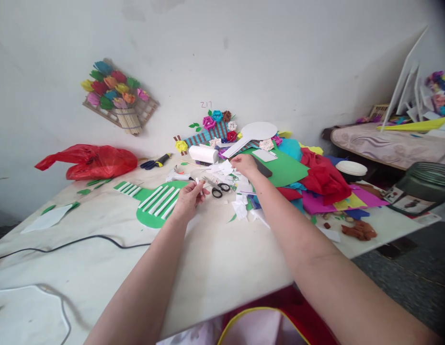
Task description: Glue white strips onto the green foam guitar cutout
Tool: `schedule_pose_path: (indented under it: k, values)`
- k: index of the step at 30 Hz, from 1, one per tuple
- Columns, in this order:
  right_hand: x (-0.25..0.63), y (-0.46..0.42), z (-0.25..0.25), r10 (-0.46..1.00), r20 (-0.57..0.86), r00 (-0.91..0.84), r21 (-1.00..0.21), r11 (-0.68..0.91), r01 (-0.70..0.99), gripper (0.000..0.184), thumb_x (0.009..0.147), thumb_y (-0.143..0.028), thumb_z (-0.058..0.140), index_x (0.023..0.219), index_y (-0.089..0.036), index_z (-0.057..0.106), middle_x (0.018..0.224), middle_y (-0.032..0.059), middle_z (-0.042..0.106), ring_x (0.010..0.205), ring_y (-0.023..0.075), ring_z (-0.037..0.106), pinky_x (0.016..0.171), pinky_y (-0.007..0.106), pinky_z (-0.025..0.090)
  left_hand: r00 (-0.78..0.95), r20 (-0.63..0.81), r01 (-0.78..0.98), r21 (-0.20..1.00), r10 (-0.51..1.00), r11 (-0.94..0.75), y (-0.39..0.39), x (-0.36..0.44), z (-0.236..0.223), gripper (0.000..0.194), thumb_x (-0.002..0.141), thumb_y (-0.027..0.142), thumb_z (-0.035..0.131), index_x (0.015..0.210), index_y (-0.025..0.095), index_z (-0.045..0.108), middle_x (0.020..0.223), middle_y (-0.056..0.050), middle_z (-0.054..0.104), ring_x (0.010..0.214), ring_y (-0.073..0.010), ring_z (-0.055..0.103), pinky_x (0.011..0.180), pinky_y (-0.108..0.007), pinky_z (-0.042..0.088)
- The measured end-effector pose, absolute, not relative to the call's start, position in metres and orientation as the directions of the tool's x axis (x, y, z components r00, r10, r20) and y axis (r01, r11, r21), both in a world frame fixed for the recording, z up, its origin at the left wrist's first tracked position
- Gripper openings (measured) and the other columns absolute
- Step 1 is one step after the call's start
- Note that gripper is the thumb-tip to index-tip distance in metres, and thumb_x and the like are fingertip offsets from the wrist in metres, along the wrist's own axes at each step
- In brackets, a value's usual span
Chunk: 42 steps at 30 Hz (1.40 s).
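My left hand [189, 199] is closed in a pinch on a small white paper strip [198, 180]. It is over the right edge of a green paddle-shaped cutout [145, 216], which carries several white strips laid in slanting rows. My right hand [245, 164] reaches to a heap of white paper scraps [240, 206], fingertips pressed together; what they hold, if anything, is hidden. Between the hands lie scissors with black handles [217, 192]. A white glue gun [178, 176] rests just beyond my left hand.
A red plastic bag [102, 162] and pliers [155, 162] sit at the back left. Crumpled red paper [325, 177] and green sheets [285, 167] pile up on the right, near a big jar [419, 189]. A black cable [100, 237] crosses the table's left side.
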State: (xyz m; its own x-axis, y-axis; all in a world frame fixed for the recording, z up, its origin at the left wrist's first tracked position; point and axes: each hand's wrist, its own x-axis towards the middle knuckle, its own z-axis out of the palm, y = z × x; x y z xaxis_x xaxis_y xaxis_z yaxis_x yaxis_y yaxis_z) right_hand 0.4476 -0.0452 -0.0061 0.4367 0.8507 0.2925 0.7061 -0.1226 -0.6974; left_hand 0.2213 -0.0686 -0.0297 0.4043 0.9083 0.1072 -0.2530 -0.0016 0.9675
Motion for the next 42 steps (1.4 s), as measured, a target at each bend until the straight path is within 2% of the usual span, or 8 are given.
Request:
schedule_pose_path:
  k: [10,14,20,24,27,33,38,42]
  values:
    - [0.404,-0.039,-0.025,0.960,0.255,-0.112,-0.410,0.212,0.887,0.046,0.063,-0.052,0.062,0.099,-0.023,0.065,0.103,0.0016,0.065,0.086,0.0165,0.059,0.071,0.023,0.043,0.384,0.144,-0.244,0.968,0.912,-0.050,-0.071,0.227,-0.035,0.037,0.062,0.044,0.067,0.079,0.012,0.058,0.057,-0.001,0.060,0.038,-0.0033,0.041,0.036,-0.016,0.026]
    - [0.392,-0.045,-0.029,0.974,0.203,-0.098,-0.219,0.143,0.965,0.040,0.067,-0.045,0.060,0.102,-0.025,0.062,0.106,0.0037,0.063,0.094,0.0201,0.057,0.073,0.026,0.042,0.387,0.189,-0.249,0.964,0.902,-0.095,-0.075,0.230,-0.032,0.034,0.066,0.043,0.065,0.073,0.012,0.057,0.057,-0.002,0.060,0.038,-0.0035,0.041,0.036,-0.016,0.026]
    - [0.396,-0.045,-0.035,0.982,0.184,0.043,-0.177,-0.010,0.984,0.036,0.073,-0.021,0.053,0.108,-0.025,0.058,0.104,0.0053,0.064,0.095,0.0204,0.058,0.075,0.027,0.041,0.304,0.234,-0.260,0.953,0.924,-0.156,-0.078,0.233,-0.025,0.034,0.064,0.043,0.066,0.070,0.011,0.057,0.055,-0.002,0.060,0.036,-0.0036,0.040,0.034,-0.017,0.025]
    - [0.403,-0.042,-0.038,0.977,0.206,0.056,-0.257,-0.001,0.966,0.041,0.068,-0.019,0.059,0.108,-0.025,0.060,0.099,0.0057,0.065,0.093,0.0215,0.059,0.073,0.027,0.042,0.209,0.232,-0.292,0.942,0.950,-0.166,-0.073,0.229,-0.025,0.032,0.064,0.042,0.066,0.067,0.012,0.054,0.054,-0.001,0.059,0.036,-0.0038,0.040,0.034,-0.017,0.026]
    - [0.408,-0.039,-0.039,0.969,0.214,0.120,-0.492,0.001,0.871,0.042,0.063,-0.016,0.062,0.106,-0.022,0.062,0.094,0.0040,0.066,0.085,0.0175,0.060,0.069,0.023,0.043,0.153,0.245,-0.318,0.929,0.957,-0.187,-0.069,0.225,-0.026,0.030,0.064,0.040,0.066,0.068,0.013,0.054,0.054,-0.001,0.059,0.036,-0.0041,0.041,0.035,-0.017,0.028]
    - [0.412,-0.046,-0.029,0.977,0.070,0.201,-0.937,-0.005,0.350,0.047,0.065,-0.005,0.051,0.110,-0.013,0.057,0.075,0.0022,0.067,0.058,0.0096,0.057,0.054,0.018,0.043,0.072,0.269,-0.296,0.925,0.961,-0.237,-0.065,0.220,-0.028,0.031,0.065,0.041,0.065,0.065,0.013,0.054,0.052,-0.001,0.058,0.035,-0.0045,0.041,0.034,-0.017,0.027]
    - [0.400,-0.048,-0.032,0.992,0.010,0.127,-0.913,-0.043,0.407,0.046,0.067,-0.016,0.057,0.113,-0.013,0.057,0.070,0.0014,0.067,0.058,0.0107,0.057,0.054,0.019,0.043,0.052,0.280,-0.231,0.937,0.959,-0.261,-0.064,0.221,-0.030,0.031,0.067,0.041,0.063,0.062,0.013,0.051,0.052,-0.001,0.058,0.035,-0.0051,0.040,0.033,-0.018,0.027]
    - [0.387,-0.045,-0.034,0.985,0.101,0.141,-0.581,-0.056,0.812,0.023,0.067,-0.024,0.059,0.088,-0.021,0.069,0.084,0.0016,0.069,0.077,0.0170,0.061,0.067,0.023,0.044,0.076,0.285,-0.195,0.944,0.956,-0.266,-0.063,0.222,-0.032,0.030,0.067,0.041,0.062,0.064,0.013,0.053,0.053,-0.001,0.058,0.035,-0.0045,0.039,0.033,-0.018,0.027]
